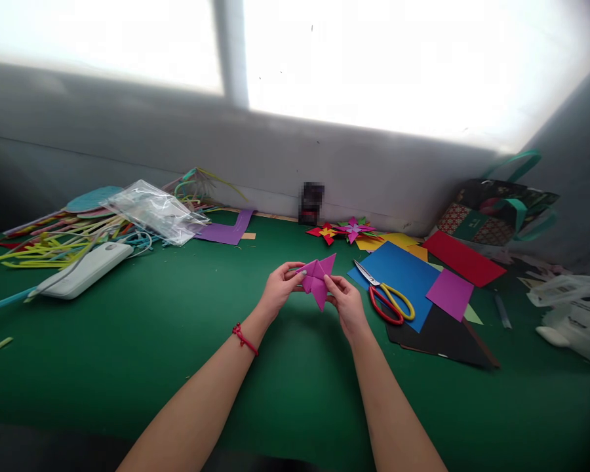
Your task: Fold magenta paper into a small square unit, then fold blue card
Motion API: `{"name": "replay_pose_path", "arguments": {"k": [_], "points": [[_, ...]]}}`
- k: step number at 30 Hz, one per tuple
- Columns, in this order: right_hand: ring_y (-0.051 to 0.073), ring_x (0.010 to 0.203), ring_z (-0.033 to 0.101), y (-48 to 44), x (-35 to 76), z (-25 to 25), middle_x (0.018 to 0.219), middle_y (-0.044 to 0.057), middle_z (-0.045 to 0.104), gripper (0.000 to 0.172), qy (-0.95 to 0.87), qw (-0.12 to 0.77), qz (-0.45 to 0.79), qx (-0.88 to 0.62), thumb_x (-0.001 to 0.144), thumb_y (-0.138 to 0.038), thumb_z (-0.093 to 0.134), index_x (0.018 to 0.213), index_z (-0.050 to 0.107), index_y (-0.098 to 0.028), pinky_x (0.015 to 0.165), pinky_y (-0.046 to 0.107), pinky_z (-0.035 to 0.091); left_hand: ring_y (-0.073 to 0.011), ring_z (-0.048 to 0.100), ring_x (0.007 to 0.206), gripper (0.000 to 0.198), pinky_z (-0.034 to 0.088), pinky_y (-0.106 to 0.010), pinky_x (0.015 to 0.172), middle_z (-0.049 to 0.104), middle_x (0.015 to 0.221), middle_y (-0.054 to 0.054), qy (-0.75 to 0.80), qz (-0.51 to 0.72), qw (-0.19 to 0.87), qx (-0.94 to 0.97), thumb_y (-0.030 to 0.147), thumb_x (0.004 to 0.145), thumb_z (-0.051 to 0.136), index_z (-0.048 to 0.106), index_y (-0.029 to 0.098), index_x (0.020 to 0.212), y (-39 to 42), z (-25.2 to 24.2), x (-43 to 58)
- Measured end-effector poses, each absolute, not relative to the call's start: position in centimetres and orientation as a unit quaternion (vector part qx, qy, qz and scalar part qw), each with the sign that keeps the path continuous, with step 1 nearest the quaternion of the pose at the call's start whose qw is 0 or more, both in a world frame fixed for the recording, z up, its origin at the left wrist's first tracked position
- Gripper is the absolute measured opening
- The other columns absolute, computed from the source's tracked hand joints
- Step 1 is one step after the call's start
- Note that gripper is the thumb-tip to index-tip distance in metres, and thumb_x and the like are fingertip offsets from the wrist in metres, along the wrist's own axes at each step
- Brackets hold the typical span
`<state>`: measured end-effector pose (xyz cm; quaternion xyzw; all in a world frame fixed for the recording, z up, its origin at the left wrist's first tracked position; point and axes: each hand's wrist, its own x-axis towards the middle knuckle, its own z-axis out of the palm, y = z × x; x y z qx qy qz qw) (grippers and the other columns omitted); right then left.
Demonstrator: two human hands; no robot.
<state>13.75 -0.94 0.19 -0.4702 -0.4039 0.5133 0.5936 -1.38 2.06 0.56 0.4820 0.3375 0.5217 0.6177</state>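
Between my two hands, above the green table, is a folded piece of magenta origami paper (317, 282) with several pointed flaps. My left hand (281, 287) pinches its left side, thumb on top and fingers behind. On the right side, my right hand (344, 300) grips a flap between thumb and fingers. A red cord bracelet (246, 339) circles my left wrist. To the right of my right hand lie scissors (392, 305) with one red and one yellow handle, resting on a blue paper sheet (398, 262).
Folded paper flowers (351, 228) sit behind my hands. Red (465, 257), purple (451, 293) and black papers (437, 337) lie at right, near a patterned bag (491, 213). On the left are a white power strip (86, 270), a pile of coloured strips (54, 246) and clear plastic (152, 210).
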Motion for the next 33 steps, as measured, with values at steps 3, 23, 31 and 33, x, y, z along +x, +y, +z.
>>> {"name": "replay_pose_path", "arguments": {"k": [3,23,31,33], "points": [[0.018,0.075,0.061,-0.9,13.7,0.2,0.082,0.004,0.065,0.029,-0.404,0.594,0.514,-0.468,0.067,-0.04,0.067,0.084,0.062,-0.017,0.057,0.024,0.05,-0.0183,0.064,0.071,0.036,0.054,-0.034,0.068,0.068,0.081,-0.007,0.35,0.516,0.616,0.482,0.038,0.074,0.06,0.055,0.013,0.099,2.0,0.8,-1.4],[0.017,0.068,0.058,-1.1,13.7,0.1,0.077,0.005,0.063,0.029,-0.465,0.564,0.467,-0.497,0.068,-0.041,0.065,0.084,0.064,-0.016,0.051,0.023,0.045,-0.0152,0.06,0.059,0.034,0.049,-0.026,0.052,0.062,0.071,-0.003,0.407,0.49,0.556,0.534,0.046,0.075,0.054,0.058,0.015,0.089,2.4,-0.1,-1.3],[0.019,0.068,0.058,-1.2,13.4,-0.1,0.073,0.005,0.064,0.031,-0.54,0.544,0.359,-0.533,0.07,-0.045,0.061,0.083,0.065,-0.017,0.056,0.027,0.047,-0.0106,0.051,0.052,0.032,0.042,-0.02,0.047,0.055,0.063,0.001,0.432,0.467,0.436,0.636,0.043,0.083,0.042,0.058,0.017,0.079,1.9,-0.5,-1.0],[0.02,0.068,0.059,-1.1,13.4,-0.2,0.073,0.005,0.064,0.032,-0.539,0.544,0.359,-0.533,0.07,-0.046,0.06,0.083,0.065,-0.017,0.057,0.027,0.047,-0.0101,0.05,0.049,0.031,0.042,-0.02,0.046,0.053,0.061,0.001,0.427,0.465,0.444,0.635,0.043,0.084,0.041,0.057,0.017,0.079,2.0,-0.5,-1.0]]}}
